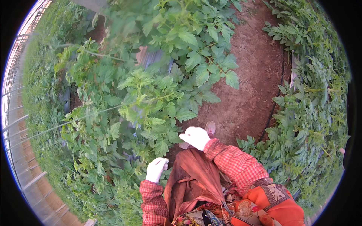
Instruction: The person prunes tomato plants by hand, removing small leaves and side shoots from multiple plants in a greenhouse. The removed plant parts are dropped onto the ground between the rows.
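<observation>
My left hand (157, 169) and my right hand (195, 138) both wear white gloves and are held in front of my body with curled fingers. Glare washes out the right glove, so I cannot see whether anything is pinched in either hand. Just beyond them grows a leafy tomato plant (167, 106), its lower leaves nearest to my left hand. A reddish-brown cloth (192, 178), perhaps an apron or bag, hangs at my waist between my red checked sleeves.
A bare soil path (240, 93) curves ahead, with my shoe (210, 127) on it. Along its right side run a black drip hose (271, 114) and another tomato row (314, 113). Green twine (87, 115) crosses the left plants. Greenhouse framing (17, 121) stands at far left.
</observation>
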{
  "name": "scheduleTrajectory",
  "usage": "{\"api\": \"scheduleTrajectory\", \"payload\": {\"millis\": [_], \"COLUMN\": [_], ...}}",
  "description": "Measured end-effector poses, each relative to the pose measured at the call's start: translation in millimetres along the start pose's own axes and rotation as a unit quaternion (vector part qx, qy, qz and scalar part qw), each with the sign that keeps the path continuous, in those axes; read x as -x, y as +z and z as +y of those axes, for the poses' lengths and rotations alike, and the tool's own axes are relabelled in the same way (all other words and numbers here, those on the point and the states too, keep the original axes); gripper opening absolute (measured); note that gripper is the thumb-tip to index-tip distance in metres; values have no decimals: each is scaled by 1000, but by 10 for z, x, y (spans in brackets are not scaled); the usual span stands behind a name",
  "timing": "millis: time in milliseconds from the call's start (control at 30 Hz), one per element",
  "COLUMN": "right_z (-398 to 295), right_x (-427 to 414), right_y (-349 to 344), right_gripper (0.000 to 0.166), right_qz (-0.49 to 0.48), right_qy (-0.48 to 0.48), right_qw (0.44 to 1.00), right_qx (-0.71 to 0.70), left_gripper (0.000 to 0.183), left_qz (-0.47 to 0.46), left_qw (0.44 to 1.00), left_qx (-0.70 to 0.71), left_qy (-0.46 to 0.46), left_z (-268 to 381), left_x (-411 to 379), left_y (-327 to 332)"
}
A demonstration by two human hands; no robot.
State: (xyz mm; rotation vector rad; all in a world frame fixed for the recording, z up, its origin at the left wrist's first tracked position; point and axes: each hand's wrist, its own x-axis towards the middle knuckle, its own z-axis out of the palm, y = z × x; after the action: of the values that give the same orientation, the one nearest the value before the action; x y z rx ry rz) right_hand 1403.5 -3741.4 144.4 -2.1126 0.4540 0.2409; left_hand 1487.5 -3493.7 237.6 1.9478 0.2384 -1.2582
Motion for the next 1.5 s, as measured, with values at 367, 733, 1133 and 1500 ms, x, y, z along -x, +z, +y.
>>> {"api": "scheduleTrajectory", "payload": {"millis": [367,733,1133,1500], "right_z": [-325,-225,-79,-171], "right_x": [-1242,-888,-922,-1468], "right_y": [-719,-341,-690,-647], "right_gripper": [51,58,44,64], "right_qz": [161,1,101,-210], "right_qy": [-149,9,36,29], "right_qw": [976,998,993,976], "right_qx": [12,-58,-55,45], "left_gripper": [40,42,43,53], "left_qz": [150,196,195,119], "left_qw": [928,849,834,883], "left_qx": [323,444,490,421], "left_qy": [108,210,162,169], "left_z": [909,774,1099,930], "left_x": [-1444,-1995,-2163,-2015], "left_y": [885,653,169,199]}}
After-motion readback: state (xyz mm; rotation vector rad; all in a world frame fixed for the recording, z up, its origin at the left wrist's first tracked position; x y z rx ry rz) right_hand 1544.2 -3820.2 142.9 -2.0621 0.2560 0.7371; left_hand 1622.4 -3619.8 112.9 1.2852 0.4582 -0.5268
